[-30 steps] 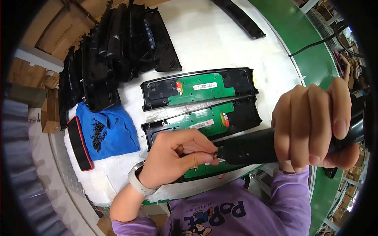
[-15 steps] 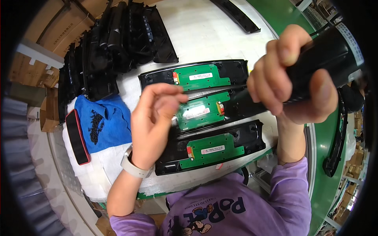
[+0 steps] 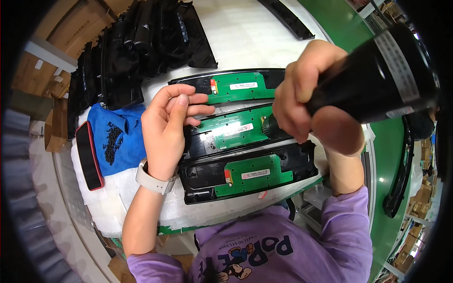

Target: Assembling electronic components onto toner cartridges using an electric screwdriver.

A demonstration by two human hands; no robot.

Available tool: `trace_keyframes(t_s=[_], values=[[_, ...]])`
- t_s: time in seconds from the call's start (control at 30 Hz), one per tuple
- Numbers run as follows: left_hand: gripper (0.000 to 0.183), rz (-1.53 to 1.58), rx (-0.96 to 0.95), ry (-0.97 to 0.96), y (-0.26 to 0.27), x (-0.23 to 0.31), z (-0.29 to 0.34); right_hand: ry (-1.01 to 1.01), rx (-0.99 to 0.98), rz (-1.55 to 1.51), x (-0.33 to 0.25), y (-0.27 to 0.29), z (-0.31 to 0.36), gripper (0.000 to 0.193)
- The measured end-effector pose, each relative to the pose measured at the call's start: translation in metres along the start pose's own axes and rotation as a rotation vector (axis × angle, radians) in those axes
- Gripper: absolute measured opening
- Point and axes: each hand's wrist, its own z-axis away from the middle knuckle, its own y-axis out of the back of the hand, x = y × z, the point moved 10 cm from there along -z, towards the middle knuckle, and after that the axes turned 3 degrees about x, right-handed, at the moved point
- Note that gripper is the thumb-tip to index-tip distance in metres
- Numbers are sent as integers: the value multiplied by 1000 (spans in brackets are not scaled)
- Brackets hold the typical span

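Observation:
Three long black panels with green circuit boards lie side by side on white padding: a far one (image 3: pixel 236 86), a middle one (image 3: pixel 231 132) and a near one (image 3: pixel 250 172). My right hand (image 3: pixel 306 101) grips a thick black power screwdriver (image 3: pixel 377 75), its tip down on the middle panel's board. My left hand (image 3: pixel 170 127) rests with fingers together on the left end of the middle panel; it wears a white wristwatch. Whether it pinches a small part I cannot tell.
A stack of black plastic panels (image 3: pixel 137 47) stands at the back left. A blue cloth (image 3: pixel 115 137) holds a heap of small black screws, with a red-edged black case (image 3: pixel 88 155) beside it. Another long black strip (image 3: pixel 285 19) lies at the far side. A green surface (image 3: pixel 387 137) borders the right.
The screwdriver has risen from lying low across the near panel to upright over the middle panel. My left hand moved up from the near panel to the middle panel's left end.

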Motion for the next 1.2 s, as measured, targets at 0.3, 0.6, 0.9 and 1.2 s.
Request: trace_keyframes(t_s=[0.3, 0.6, 0.9, 1.2], values=[[25, 98, 0, 24, 2, -6, -1, 13, -43, -71, 3, -10, 2, 41], [12, 91, -7, -59, -7, 22, 6, 105, -118, -72, -29, -2, 4, 38], [7, 236, -439, 200, -56, 10, 31, 342, -40, -450, -52, 17, 12, 37], [8, 222, -457, 148, -58, 10, 31, 274, -19, -467, -37, 12, 10, 37]])
